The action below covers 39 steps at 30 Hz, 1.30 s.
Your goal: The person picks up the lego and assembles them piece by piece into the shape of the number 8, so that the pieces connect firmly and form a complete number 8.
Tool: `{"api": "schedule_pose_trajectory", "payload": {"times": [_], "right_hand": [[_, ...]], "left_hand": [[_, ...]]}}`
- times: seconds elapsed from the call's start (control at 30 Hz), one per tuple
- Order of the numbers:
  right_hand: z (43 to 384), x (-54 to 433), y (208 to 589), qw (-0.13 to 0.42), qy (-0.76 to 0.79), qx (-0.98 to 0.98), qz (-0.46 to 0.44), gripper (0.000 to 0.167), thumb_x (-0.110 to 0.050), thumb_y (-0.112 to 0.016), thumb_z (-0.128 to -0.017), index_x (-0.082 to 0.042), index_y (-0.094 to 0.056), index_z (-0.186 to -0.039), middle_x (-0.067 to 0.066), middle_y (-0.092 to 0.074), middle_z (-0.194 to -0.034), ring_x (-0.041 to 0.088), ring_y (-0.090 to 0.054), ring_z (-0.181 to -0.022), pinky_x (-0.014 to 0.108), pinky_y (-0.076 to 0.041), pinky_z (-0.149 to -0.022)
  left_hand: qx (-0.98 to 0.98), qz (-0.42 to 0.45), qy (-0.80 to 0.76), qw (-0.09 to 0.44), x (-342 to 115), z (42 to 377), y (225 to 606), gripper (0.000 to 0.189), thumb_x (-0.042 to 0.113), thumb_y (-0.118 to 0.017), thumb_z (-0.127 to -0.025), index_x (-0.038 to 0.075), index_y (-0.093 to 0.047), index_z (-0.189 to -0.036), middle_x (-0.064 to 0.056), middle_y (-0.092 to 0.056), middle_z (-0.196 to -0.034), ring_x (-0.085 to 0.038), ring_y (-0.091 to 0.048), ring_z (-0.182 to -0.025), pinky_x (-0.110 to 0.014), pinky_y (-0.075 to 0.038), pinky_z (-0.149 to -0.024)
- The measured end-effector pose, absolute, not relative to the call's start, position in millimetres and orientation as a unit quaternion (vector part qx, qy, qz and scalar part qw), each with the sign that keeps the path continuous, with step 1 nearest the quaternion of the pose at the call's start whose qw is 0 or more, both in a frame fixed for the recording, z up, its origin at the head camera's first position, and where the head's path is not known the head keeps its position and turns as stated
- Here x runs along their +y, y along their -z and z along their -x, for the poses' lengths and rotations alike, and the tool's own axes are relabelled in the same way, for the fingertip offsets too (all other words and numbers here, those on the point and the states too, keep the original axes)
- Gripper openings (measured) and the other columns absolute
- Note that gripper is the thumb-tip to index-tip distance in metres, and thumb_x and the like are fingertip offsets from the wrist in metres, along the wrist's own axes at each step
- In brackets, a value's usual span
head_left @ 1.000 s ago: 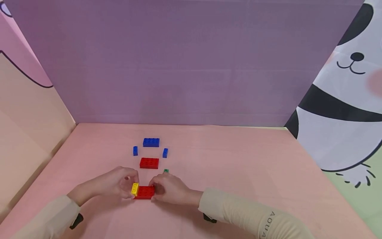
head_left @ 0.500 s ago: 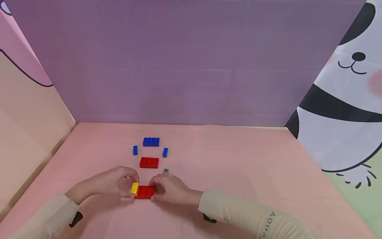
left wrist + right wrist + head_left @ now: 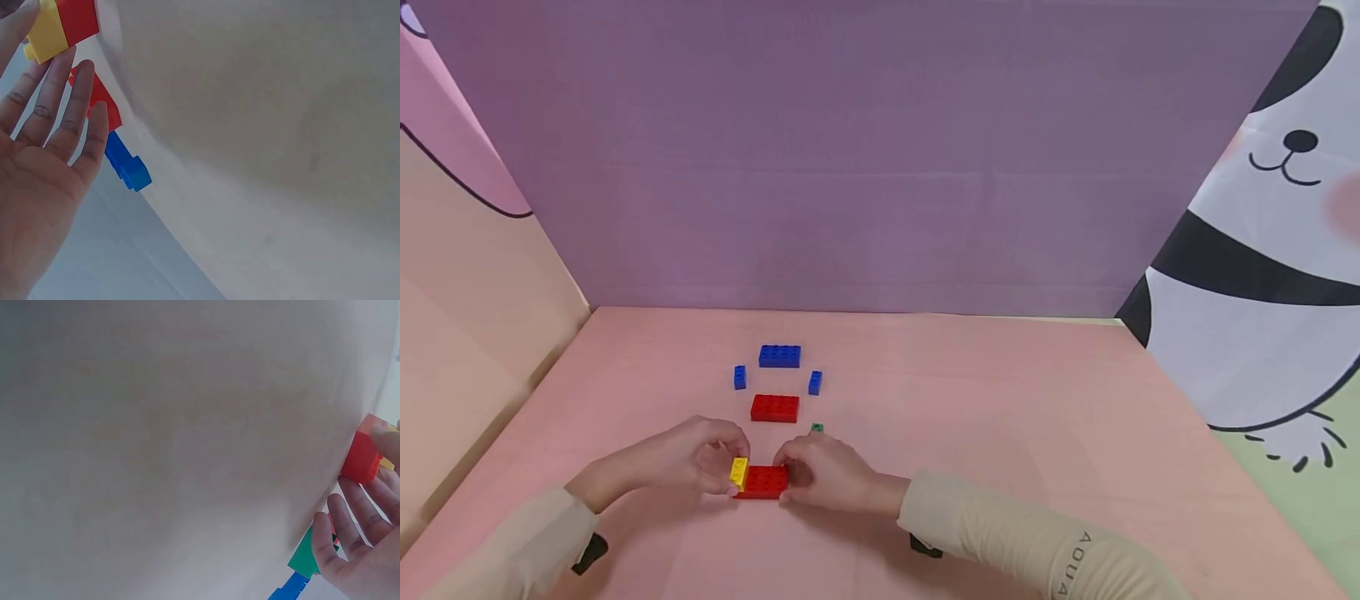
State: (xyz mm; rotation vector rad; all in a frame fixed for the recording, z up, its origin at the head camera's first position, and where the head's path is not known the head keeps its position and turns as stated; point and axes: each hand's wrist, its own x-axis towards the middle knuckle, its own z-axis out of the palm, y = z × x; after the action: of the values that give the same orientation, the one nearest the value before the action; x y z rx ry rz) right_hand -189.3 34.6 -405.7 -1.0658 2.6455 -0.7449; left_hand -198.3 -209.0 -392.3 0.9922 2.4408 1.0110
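My left hand [image 3: 688, 457] pinches a small yellow brick [image 3: 739, 474] between thumb and fingertips. That brick sits on top of the left end of a red brick [image 3: 766, 482], close to the table's front. At the red brick's other end, my right hand [image 3: 833, 473] grips it with thumb and fingers. From the left wrist, the yellow brick [image 3: 49, 34] lies flush against the red one [image 3: 79, 20]. In the right wrist view the thumb and fingers hold the red brick's end [image 3: 360, 457]. A green brick [image 3: 817, 428] is partly hidden behind my right hand.
Farther back lies a second red brick [image 3: 775, 408]. Beyond it stand two small blue bricks, one left [image 3: 740, 377] and one right [image 3: 815, 382], and a larger blue brick [image 3: 779, 357]. A purple backdrop [image 3: 865, 167] rises behind the pink table [image 3: 1000, 417].
Almost nothing differs. Both hands keep their hold on the yellow and red bricks in the same spot; the head view has shifted only slightly.
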Motion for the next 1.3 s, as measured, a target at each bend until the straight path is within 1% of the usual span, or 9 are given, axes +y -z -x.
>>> {"api": "schedule_pose_trajectory", "payload": {"times": [0.13,0.33,0.47,0.57,0.77,0.9,1.03,1.3], "right_hand": [[191,35,405,0.108,0.256,0.89,0.361,0.038,-0.026,-0.076,-0.074,-0.019,-0.061,-0.108,-0.012,-0.063,-0.098,-0.002,-0.052,-0.083,0.012,-0.045,-0.079],[191,37,402,0.127,0.267,0.888,0.354,0.039,-0.026,-0.075,-0.074,-0.019,-0.06,-0.109,-0.011,-0.064,-0.102,-0.002,-0.054,-0.086,0.013,-0.045,-0.081],[192,40,400,0.133,0.282,0.885,0.346,0.04,-0.022,-0.074,-0.075,-0.016,-0.059,-0.111,-0.008,-0.064,-0.1,-0.001,-0.055,-0.085,0.011,-0.046,-0.078],[192,42,395,0.126,0.287,0.886,0.341,0.039,-0.019,-0.074,-0.076,-0.014,-0.059,-0.111,-0.005,-0.064,-0.1,0.003,-0.056,-0.086,0.012,-0.046,-0.076],[196,45,382,0.114,0.292,0.893,0.323,0.034,-0.019,-0.07,-0.08,-0.012,-0.06,-0.111,0.001,-0.064,-0.107,0.013,-0.058,-0.095,0.018,-0.05,-0.077],[199,47,375,0.087,0.282,0.9,0.321,0.034,-0.022,-0.07,-0.08,-0.011,-0.06,-0.111,0.002,-0.064,-0.107,0.014,-0.058,-0.095,0.02,-0.051,-0.076],[204,52,372,0.062,0.266,0.909,0.315,0.036,-0.021,-0.07,-0.08,-0.012,-0.059,-0.112,0.002,-0.063,-0.108,0.015,-0.058,-0.098,0.022,-0.051,-0.079],[214,57,373,0.036,0.26,0.913,0.312,0.04,-0.021,-0.071,-0.079,-0.011,-0.058,-0.115,0.002,-0.062,-0.109,0.016,-0.055,-0.1,0.023,-0.049,-0.081]], "left_hand": [[0.851,-0.339,-0.364,0.171,-210,199,392,0.033,0.023,-0.075,-0.074,0.01,-0.061,-0.1,0.004,-0.063,-0.095,-0.011,-0.055,-0.09,-0.037,-0.05,-0.082],[0.849,-0.33,-0.373,0.178,-210,198,391,0.035,0.025,-0.076,-0.073,0.011,-0.06,-0.101,0.003,-0.062,-0.096,-0.013,-0.056,-0.092,-0.037,-0.05,-0.083],[0.849,-0.331,-0.372,0.178,-210,198,392,0.036,0.026,-0.076,-0.073,0.011,-0.061,-0.101,0.003,-0.063,-0.096,-0.013,-0.056,-0.091,-0.035,-0.051,-0.082],[0.849,-0.331,-0.371,0.179,-210,199,392,0.036,0.026,-0.076,-0.073,0.01,-0.061,-0.102,0.003,-0.063,-0.096,-0.013,-0.056,-0.09,-0.034,-0.051,-0.082],[0.851,-0.33,-0.366,0.184,-210,199,391,0.037,0.027,-0.075,-0.074,0.01,-0.06,-0.102,0.004,-0.062,-0.096,-0.013,-0.055,-0.091,-0.034,-0.051,-0.082],[0.851,-0.334,-0.363,0.183,-210,200,391,0.036,0.026,-0.075,-0.074,0.009,-0.06,-0.102,0.004,-0.062,-0.095,-0.012,-0.055,-0.09,-0.033,-0.051,-0.081],[0.849,-0.334,-0.365,0.185,-210,201,391,0.035,0.025,-0.075,-0.074,0.009,-0.06,-0.101,0.004,-0.062,-0.094,-0.012,-0.055,-0.09,-0.031,-0.051,-0.079],[0.846,-0.328,-0.375,0.19,-210,201,393,0.034,0.024,-0.076,-0.073,0.01,-0.061,-0.1,0.003,-0.062,-0.094,-0.013,-0.055,-0.09,-0.029,-0.051,-0.078]]}}
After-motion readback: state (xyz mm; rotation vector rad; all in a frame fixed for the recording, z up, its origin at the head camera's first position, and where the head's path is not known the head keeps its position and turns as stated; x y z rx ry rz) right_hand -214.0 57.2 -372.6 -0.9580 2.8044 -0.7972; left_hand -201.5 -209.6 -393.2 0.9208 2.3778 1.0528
